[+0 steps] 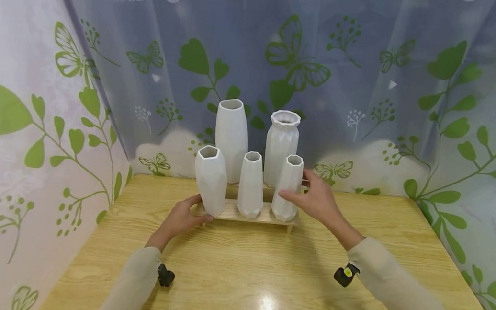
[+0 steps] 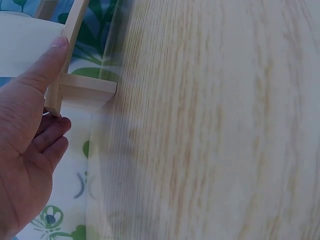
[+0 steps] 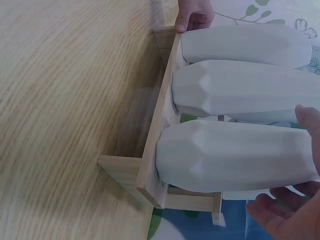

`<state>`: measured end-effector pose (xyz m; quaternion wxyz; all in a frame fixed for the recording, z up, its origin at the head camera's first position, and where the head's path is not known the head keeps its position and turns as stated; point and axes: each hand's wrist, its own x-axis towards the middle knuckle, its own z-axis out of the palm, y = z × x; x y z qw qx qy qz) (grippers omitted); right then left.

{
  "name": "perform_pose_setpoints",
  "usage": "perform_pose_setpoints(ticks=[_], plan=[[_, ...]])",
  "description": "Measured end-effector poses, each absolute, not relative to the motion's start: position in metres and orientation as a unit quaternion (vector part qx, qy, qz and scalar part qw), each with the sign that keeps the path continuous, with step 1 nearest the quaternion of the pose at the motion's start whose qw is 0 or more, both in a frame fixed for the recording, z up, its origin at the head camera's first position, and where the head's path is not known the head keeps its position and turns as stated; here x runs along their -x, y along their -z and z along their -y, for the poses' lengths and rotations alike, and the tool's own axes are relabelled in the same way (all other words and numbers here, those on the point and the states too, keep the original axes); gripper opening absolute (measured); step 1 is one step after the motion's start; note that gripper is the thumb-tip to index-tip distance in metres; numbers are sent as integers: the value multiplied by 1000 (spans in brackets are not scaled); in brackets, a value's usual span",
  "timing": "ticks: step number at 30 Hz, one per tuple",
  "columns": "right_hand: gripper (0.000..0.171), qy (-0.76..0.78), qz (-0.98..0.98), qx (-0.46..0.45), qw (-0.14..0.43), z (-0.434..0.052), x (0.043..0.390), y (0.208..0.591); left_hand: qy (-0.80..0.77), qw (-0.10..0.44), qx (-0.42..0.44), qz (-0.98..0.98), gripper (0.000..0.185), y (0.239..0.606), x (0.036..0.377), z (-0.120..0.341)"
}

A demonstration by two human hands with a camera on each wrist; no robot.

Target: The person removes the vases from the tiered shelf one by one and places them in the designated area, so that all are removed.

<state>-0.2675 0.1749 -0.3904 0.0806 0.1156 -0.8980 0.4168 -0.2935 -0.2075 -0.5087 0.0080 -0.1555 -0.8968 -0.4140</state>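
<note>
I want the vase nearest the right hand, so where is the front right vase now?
In the head view the front right vase stands at the right end of the wooden rack, beside the middle front vase, with the right hand at its side.

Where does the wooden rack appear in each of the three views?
Head: wooden rack at centre, under the five white vases.
Left wrist: only its end, upper left, against the left hand.
Right wrist: runs diagonally through the middle.
Shared landmark: the table.

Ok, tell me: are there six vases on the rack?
No, five white vases stand on the wooden rack: three in front, two behind.
</note>
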Motion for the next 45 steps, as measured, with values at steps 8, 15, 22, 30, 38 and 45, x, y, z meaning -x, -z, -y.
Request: perform_pose_setpoints(ticks=[8, 15, 22, 30, 38, 45], plan=[[74, -424, 896, -98, 85, -172, 267, 393, 415, 8, 159, 896, 80, 512, 294, 209], [74, -425, 895, -96, 97, -171, 267, 393, 414, 7, 159, 896, 82, 510, 293, 210], [71, -428, 892, -98, 108, -171, 266, 393, 414, 8, 165, 895, 83, 510, 294, 209], [70, -424, 893, -97, 116, -171, 265, 392, 413, 11, 165, 896, 84, 511, 294, 210], [65, -425, 891, -102, 124, -175, 264, 390, 411, 15, 168, 896, 81, 511, 296, 208], [67, -421, 894, -96, 125, -181, 261, 381, 409, 14, 166, 897, 81, 512, 295, 209]])
